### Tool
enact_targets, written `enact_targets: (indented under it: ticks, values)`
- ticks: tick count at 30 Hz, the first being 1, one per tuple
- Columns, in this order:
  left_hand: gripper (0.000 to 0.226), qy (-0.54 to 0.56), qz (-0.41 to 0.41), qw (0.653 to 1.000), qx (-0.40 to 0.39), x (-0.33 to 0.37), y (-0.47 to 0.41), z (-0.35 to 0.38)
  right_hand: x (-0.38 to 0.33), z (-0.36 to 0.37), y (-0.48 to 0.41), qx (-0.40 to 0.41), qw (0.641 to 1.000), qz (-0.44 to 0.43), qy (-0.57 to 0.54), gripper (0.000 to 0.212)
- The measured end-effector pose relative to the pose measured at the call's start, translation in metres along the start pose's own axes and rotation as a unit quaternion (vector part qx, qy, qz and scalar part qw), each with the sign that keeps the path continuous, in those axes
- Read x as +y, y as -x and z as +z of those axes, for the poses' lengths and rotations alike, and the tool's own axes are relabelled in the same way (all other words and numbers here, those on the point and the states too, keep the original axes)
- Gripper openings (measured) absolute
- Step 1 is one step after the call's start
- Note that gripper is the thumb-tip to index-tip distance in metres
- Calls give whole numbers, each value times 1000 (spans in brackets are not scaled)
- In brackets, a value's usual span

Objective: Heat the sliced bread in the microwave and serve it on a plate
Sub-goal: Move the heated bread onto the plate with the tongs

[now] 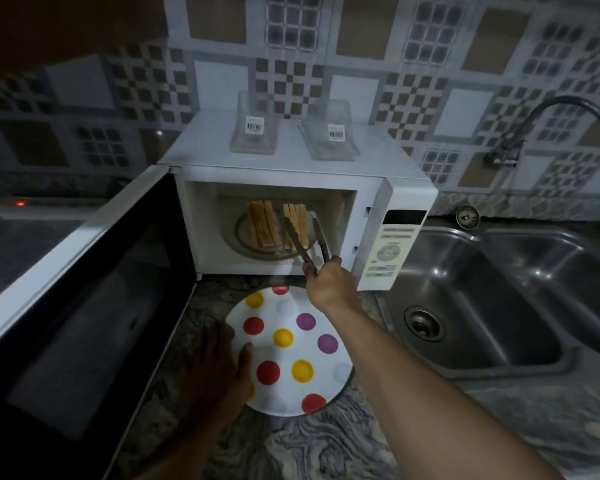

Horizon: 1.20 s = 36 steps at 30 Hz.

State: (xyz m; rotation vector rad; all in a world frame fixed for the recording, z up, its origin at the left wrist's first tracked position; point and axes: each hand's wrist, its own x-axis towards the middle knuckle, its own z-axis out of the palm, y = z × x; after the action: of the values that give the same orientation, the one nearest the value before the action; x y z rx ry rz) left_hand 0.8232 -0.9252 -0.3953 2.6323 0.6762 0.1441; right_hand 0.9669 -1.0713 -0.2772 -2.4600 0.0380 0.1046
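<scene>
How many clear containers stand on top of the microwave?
2. One clear container stands on the left of the microwave top; the second container stands to its right. Nothing seems to hide more.

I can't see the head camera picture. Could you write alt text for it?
A person's right hand holds metal tongs inside an open white microwave, at bread slices standing on the turntable. The left hand rests on the edge of a polka-dot plate on the counter; a steel sink lies to the right.

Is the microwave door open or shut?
Open. The microwave door is swung out to the left, and the bread slices inside are in plain sight.
</scene>
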Motion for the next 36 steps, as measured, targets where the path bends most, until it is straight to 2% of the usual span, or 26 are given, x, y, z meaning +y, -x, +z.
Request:
enact_targets:
  ticks: [9, 18, 23, 26, 29, 33, 36]
  values:
    - [89, -18, -18, 1000, -5, -2, -8, 3, -12, 23, -32, -31, 999, 23, 12, 39]
    - [74, -44, 6, 999, 24, -2, -11, 2, -18, 26, -47, -32, 999, 37, -2, 37]
    - [73, -58, -5, 998, 27, -5, -13, 7, -19, 25, -50, -23, 999, 29, 6, 34]
    - [82, -35, -19, 999, 2, -4, -13, 8, -21, 23, -51, -24, 999, 30, -1, 38]
    - [87, -25, -14, 999, 16, -4, -13, 10, -20, 22, -52, -27, 999, 26, -1, 43]
    - [78, -54, -9, 998, 15, -2, -14, 4, -21, 26, -52, -35, 999, 38, -7, 48]
    - [76, -53, -9, 998, 22, -1, -12, 2, -20, 28, -51, -36, 999, 37, -10, 40]
